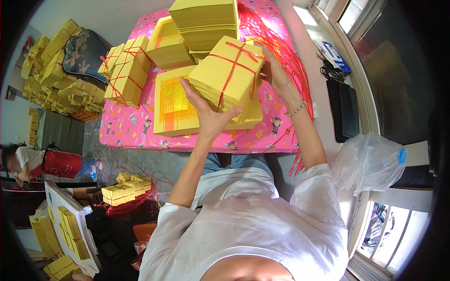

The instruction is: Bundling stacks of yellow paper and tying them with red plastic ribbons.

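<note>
Between my two hands is a thick bundle of yellow paper (224, 70), tied crosswise with red plastic string and knotted near its upper right. My left hand (208, 112) holds its near left corner, with the thumb spread along the near side. At the right side my right hand (277, 72) grips it, its fingertips partly hidden behind the bundle. Underneath lie yellow sheets with an orange and gold printed square (176, 100). Just beyond rises a tall untied stack of yellow paper (206, 28).
Tied yellow bundles (126, 77) stand at the left of the pink table cover (126, 129). Loose red strings (281, 42) trail along its right. A clear plastic bag (368, 164) hangs by the window. Another person (35, 161) is at the far left, near a floor pile of bundles (126, 187).
</note>
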Available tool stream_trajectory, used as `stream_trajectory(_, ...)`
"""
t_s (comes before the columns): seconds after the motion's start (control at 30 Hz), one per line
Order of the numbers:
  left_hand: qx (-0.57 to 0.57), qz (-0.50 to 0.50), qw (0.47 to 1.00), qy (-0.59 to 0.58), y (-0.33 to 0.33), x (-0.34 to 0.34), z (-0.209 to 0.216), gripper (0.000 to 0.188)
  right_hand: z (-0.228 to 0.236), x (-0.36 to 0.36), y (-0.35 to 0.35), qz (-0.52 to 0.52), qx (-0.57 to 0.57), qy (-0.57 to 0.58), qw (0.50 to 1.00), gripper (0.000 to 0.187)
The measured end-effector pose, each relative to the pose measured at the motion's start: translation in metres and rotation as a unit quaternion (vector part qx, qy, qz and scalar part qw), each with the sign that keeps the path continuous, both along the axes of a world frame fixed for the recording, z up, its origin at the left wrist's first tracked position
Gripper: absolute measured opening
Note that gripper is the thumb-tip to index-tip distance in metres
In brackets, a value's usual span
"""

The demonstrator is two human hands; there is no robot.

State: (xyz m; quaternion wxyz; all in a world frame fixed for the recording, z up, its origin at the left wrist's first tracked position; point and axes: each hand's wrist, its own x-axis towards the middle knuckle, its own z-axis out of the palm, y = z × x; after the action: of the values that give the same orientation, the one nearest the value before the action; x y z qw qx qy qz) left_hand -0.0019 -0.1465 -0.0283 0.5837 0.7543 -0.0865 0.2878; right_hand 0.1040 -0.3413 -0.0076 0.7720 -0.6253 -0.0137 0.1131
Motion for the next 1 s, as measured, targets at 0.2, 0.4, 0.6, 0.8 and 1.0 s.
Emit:
stream_trajectory(0.2,-0.022,0.005,0.999,0.029,0.015,0.012,0.016,0.137,0.032,-0.004,0.012,-0.004,-0.087,-0.045,0.995,0.072)
stream_trajectory(0.4,-0.445,-0.213,0.815,0.305,0.048,0.034,0.073,0.087,0.065,-0.007,-0.007,0.026,-0.172,-0.171,0.970,0.055)
stream_trajectory(0.6,-0.430,-0.179,0.771,0.434,0.070,0.056,0.044,0.071,0.029,-0.005,-0.009,0.069,-0.176,-0.125,0.974,0.049)
stream_trajectory(0.8,-0.385,-0.171,0.841,0.339,0.090,0.049,0.021,0.058,0.030,-0.009,0.003,0.068,-0.154,-0.109,0.980,0.052)
stream_trajectory(1.0,-0.340,-0.153,0.893,0.254,0.086,0.061,0.026,0.071,0.035,0.013,0.040,0.022,-0.129,-0.101,0.986,0.056)
